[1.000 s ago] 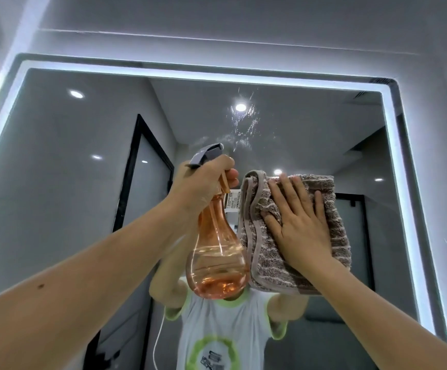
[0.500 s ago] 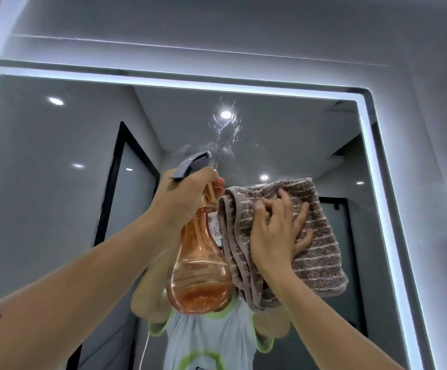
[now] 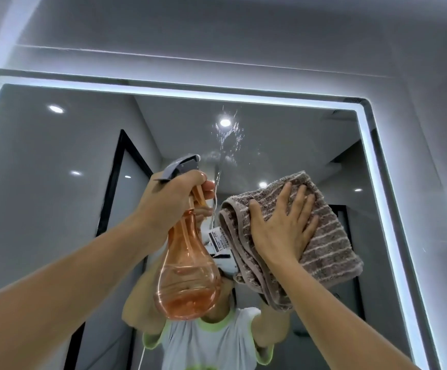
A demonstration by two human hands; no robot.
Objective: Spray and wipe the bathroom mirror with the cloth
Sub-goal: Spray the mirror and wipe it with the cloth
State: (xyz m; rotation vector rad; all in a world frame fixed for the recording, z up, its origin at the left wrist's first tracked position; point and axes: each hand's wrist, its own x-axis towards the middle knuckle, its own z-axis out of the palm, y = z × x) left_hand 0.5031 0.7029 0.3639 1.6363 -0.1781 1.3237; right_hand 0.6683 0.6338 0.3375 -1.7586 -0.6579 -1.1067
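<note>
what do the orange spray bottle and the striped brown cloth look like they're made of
Orange see-through spray bottle: likely glossy plastic; liquid shows through, with a matte grey trigger head. Brown striped cloth: looks like terry towelling, with a looped, fuzzy pile and folded layers.

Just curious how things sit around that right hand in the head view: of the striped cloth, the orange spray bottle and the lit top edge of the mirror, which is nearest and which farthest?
1. Striped cloth: directly under the right hand.
2. Orange spray bottle: just left, in the left hand.
3. Lit top edge: high above.
</note>
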